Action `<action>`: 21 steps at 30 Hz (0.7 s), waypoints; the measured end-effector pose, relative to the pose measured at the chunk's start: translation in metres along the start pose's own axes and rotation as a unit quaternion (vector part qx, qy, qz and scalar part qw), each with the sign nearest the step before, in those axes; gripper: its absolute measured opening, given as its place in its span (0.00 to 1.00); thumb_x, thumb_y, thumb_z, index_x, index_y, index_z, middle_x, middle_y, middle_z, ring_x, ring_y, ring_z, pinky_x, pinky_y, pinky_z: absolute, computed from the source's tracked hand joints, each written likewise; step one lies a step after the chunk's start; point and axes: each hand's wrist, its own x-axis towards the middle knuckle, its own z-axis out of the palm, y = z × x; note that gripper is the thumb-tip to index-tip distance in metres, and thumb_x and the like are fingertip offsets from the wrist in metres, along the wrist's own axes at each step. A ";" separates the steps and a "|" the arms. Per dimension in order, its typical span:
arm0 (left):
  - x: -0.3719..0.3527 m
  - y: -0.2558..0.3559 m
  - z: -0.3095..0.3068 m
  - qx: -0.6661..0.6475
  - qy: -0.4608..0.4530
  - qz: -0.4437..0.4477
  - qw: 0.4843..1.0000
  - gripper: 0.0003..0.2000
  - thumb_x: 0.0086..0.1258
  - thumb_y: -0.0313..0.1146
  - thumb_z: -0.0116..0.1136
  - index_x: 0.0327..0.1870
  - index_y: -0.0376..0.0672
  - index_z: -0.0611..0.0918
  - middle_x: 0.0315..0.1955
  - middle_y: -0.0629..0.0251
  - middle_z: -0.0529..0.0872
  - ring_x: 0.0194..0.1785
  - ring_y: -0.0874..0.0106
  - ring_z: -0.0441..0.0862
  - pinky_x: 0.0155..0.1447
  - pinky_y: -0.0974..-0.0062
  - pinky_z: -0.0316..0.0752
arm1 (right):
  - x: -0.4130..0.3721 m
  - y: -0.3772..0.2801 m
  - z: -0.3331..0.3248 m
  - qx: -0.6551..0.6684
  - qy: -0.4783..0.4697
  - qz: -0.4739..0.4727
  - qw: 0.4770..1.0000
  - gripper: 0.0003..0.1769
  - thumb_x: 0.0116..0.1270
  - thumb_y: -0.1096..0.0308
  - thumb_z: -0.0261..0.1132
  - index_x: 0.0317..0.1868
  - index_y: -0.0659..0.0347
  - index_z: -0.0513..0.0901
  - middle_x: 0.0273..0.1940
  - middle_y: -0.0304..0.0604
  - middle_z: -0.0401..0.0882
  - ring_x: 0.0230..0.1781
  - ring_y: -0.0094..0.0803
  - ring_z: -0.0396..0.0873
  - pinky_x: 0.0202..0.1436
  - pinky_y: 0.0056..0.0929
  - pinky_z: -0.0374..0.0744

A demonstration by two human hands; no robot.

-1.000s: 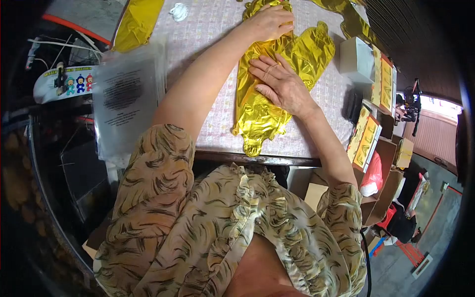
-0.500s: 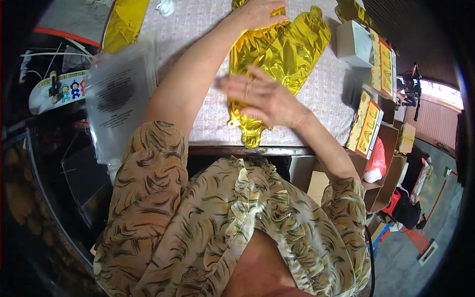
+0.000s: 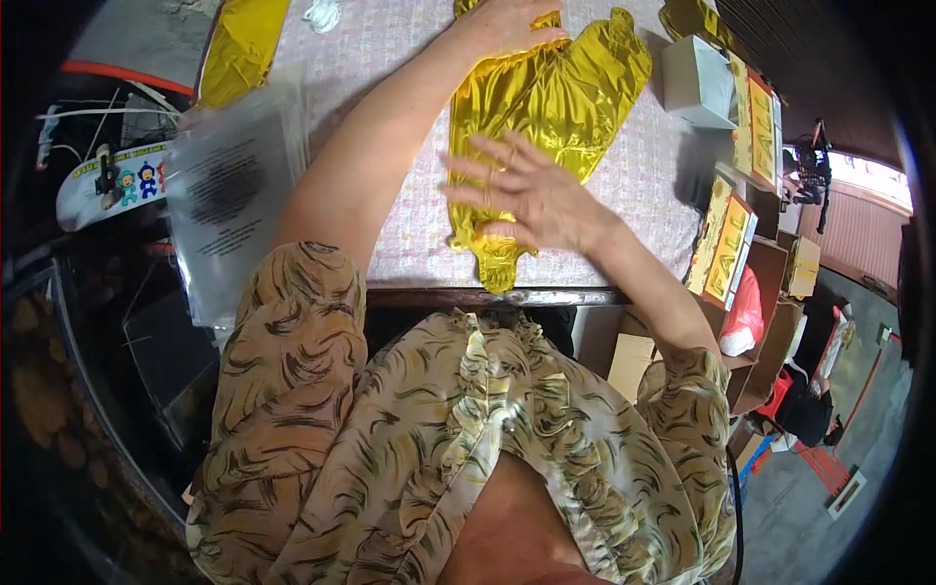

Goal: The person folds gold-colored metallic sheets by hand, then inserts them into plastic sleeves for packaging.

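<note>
A flat, crinkled gold foil balloon (image 3: 585, 107) lies on the table, its narrow tab pointing at the near edge. At the top of the view my left hand (image 3: 512, 27) rests on the balloon's far part, thumb and fingers apart with gold foil showing between them. My right hand (image 3: 536, 195) is spread over the lower part of the balloon, palm down. Its fingertips are slightly blurred and reach past the foil's left side.
Clear plastic bags (image 3: 234, 195) with printed text overhang the table's left edge. More gold foil (image 3: 239, 49) lies at the far left, near a white bundle (image 3: 322, 15). On the right are a white box (image 3: 697, 83) and cartons (image 3: 726, 239) marked FALL. The table (image 3: 390, 258) has a patterned cloth.
My right hand has spread its fingers wider and shifted slightly. The foil under my hands looks smoother. My left hand stays nearly in place.
</note>
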 end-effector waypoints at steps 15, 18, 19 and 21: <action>0.004 0.002 0.000 0.036 -0.057 -0.035 0.997 0.30 0.78 0.52 0.57 0.69 0.35 0.78 0.73 0.50 0.75 0.80 0.53 0.64 0.84 0.59 0.55 | -0.019 0.121 -0.026 -0.124 0.217 0.622 0.742 0.37 0.67 0.36 0.69 0.47 0.70 0.80 0.47 0.62 0.85 0.46 0.58 0.88 0.49 0.48 0.86; 0.002 0.009 -0.003 0.021 -0.064 -0.050 0.996 0.30 0.78 0.53 0.57 0.70 0.35 0.78 0.74 0.50 0.74 0.81 0.53 0.63 0.84 0.59 0.55 | -0.016 0.122 -0.025 -0.103 0.221 0.668 0.703 0.42 0.63 0.33 0.71 0.48 0.71 0.79 0.47 0.61 0.86 0.48 0.58 0.88 0.52 0.48 0.86; 0.003 0.008 -0.004 0.017 -0.063 -0.050 0.997 0.30 0.78 0.53 0.57 0.70 0.36 0.78 0.74 0.50 0.74 0.81 0.53 0.62 0.84 0.59 0.55 | -0.015 0.123 -0.026 -0.092 0.227 0.690 0.681 0.44 0.60 0.32 0.72 0.49 0.72 0.79 0.48 0.61 0.86 0.48 0.57 0.88 0.53 0.49 0.86; 0.001 0.006 -0.002 0.010 -0.061 -0.052 0.997 0.30 0.78 0.52 0.57 0.70 0.36 0.78 0.74 0.50 0.73 0.81 0.53 0.61 0.85 0.59 0.54 | -0.017 0.123 -0.025 -0.082 0.221 0.695 0.679 0.43 0.60 0.31 0.71 0.50 0.70 0.82 0.48 0.63 0.87 0.50 0.58 0.88 0.54 0.50 0.85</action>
